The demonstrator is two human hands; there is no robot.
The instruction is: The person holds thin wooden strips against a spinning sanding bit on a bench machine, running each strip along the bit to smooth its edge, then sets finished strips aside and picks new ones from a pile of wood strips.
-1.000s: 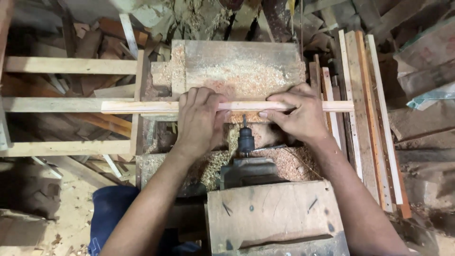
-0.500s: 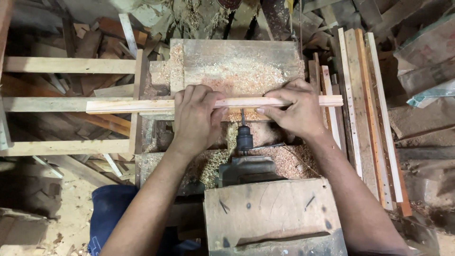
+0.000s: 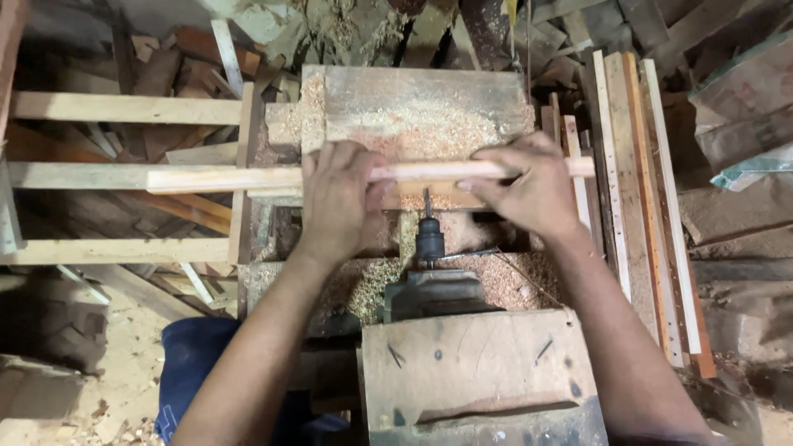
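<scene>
- Here, the left hand (image 3: 340, 198) and right hand (image 3: 529, 188) both clamp their fingers over a long pale wooden strip (image 3: 239, 177), lying crosswise on the sawdust-strewn bench block (image 3: 421, 95).
- The strip's left end overhangs open room; its right end nears stacked slats (image 3: 636, 182).
- A dark drill chuck (image 3: 429, 238) points at the strip between the hands.

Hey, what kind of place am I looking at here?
Most likely a small woodworking shop. Both hands, the left hand and right hand, press a long pale wooden strip against a horizontal drill bit, sawdust covers the worn wooden bench, and cut timber slats are stacked alongside.
</scene>
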